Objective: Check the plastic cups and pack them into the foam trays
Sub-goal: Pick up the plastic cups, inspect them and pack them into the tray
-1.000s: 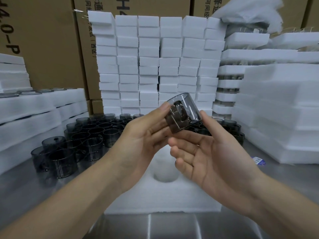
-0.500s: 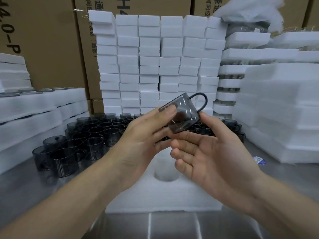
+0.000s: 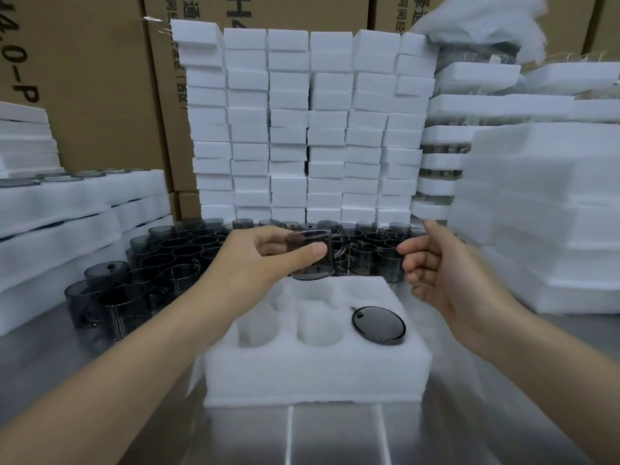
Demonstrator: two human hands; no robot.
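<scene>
My left hand [image 3: 265,260] grips a smoky grey plastic cup [image 3: 317,255] upright, handle to the right, just above the far edge of a white foam tray [image 3: 315,374]. The tray has round pockets; a cup bottom [image 3: 378,325] shows dark in the right near pocket, while two pockets beside it show white. My right hand [image 3: 446,270] hovers right of the held cup, fingers loosely curled, holding nothing. Several loose grey cups [image 3: 161,263] stand on the steel table behind and left of the tray.
A wall of stacked white foam blocks [image 3: 308,129] rises behind the cups. Foam tray stacks [image 3: 50,229] line the left, and more foam trays [image 3: 543,213] the right. Cardboard boxes [image 3: 94,82] stand at the back. The steel table [image 3: 335,437] extends toward me.
The cup was tilted between both hands at chest height; now my left hand alone holds it upright, lower, over the tray. My right hand has let go and moved right.
</scene>
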